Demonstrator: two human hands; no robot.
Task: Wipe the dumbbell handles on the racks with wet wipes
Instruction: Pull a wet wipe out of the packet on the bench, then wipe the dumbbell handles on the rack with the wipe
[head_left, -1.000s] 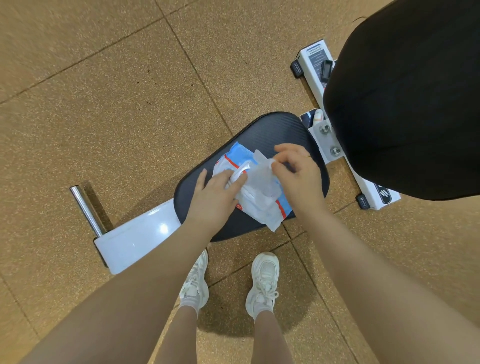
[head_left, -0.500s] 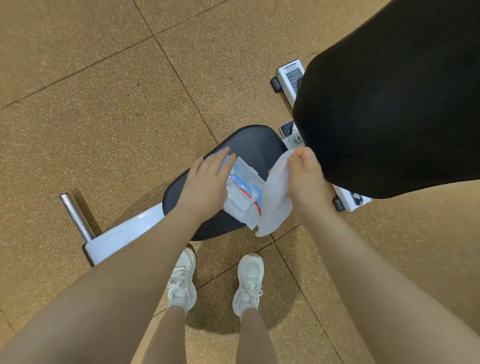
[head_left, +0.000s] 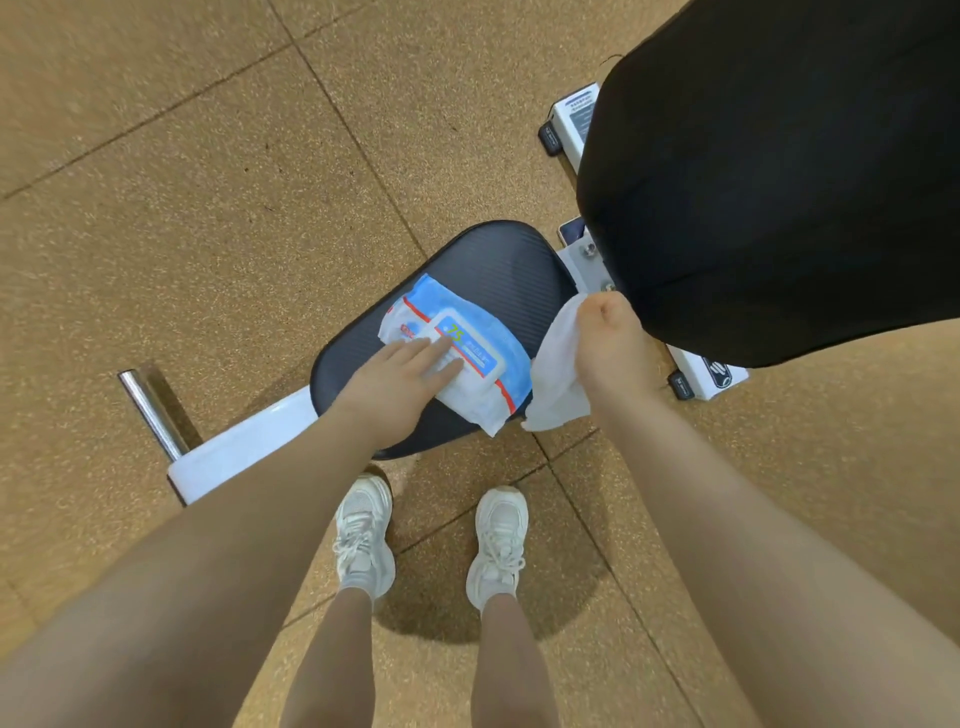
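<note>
A white wet wipe hangs from the right hand, whose fingers are curled round its upper part so that the loose sheet drapes down past the near right edge of the black bench seat. On that seat, just left of the hanging sheet, lies the blue and white pack of wipes, set at a slant with its flip lid facing up and lying flat. The left hand rests on the near end of the pack, fingers straight and laid flat over the lid, gripping nothing. The seat sits on a white bench frame that runs out from its near left side and ends at a chrome bar on the floor. Beyond the seat's far right side a large black backrest pad rises and hides most of the frame behind it, where a white foot with black end caps shows. Nearer than the seat, two white sneakers stand on the tan speckled rubber floor. No dumbbells or racks appear in the head view.
</note>
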